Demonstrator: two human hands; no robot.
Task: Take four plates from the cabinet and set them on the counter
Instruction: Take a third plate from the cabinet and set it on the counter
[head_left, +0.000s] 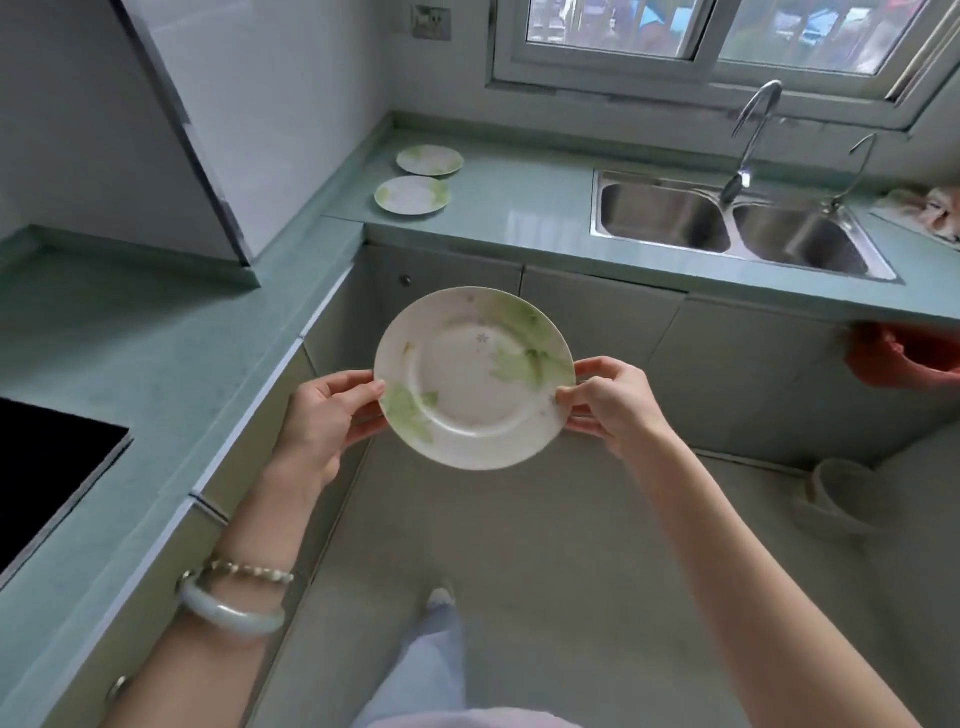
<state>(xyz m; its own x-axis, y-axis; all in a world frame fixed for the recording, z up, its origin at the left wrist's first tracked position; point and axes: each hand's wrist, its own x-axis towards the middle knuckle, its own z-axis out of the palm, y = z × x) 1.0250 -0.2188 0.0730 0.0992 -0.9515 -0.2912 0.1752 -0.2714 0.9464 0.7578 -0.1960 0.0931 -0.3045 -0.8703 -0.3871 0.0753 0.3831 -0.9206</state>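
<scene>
Both the left hand (332, 415) and right hand (613, 410) pinch opposite rims of the plate (472, 379), held level above the floor short of the counter (519, 202), so a slackened fingertip grip could drop it.

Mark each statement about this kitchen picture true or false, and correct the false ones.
1. The left hand and the right hand grip the held plate by its rim. True.
2. Three plates lie on the counter. False: only two lie on the counter, the nearer plate and the farther plate.
3. The sink has a single basin. False: the sink has two basins.
4. The left wrist wears bracelets. True.
</scene>
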